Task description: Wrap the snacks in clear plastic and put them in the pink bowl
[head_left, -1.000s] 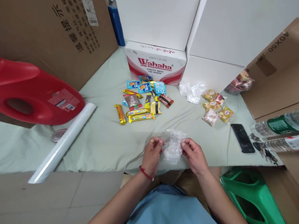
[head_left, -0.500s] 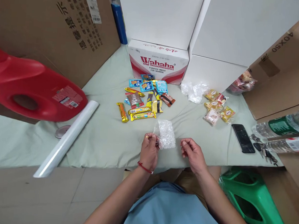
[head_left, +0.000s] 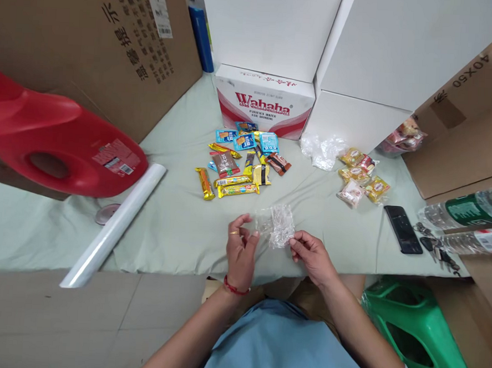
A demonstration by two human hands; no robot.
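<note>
A crinkled clear plastic bag (head_left: 282, 225) is between my hands, low over the front of the cloth. My right hand (head_left: 313, 257) pinches its lower right corner between thumb and fingertips. On the other side, my left hand (head_left: 240, 256), with a ring and a red bracelet, has its thumb and curved fingers apart at the bag's left edge; whether it touches the film I cannot tell. Beyond the hands lies a pile of wrapped snacks: yellow snack bars (head_left: 238, 190), blue packets (head_left: 244, 142) and a brown packet (head_left: 225, 164).
Right of the pile lie a crumpled clear bag (head_left: 322, 151) and small yellow packets (head_left: 377, 188). A phone (head_left: 403, 229), keys (head_left: 437, 251) and plastic bottles (head_left: 473, 206) sit at the right. On the left are a red jug (head_left: 77, 146) and a white roll (head_left: 114, 226). Boxes (head_left: 265, 104) stand behind.
My right hand has moved left and taken hold of the plastic bag's corner. My left hand has loosened its pinch, and its fingers have spread. The bag has shifted slightly and crumpled.
</note>
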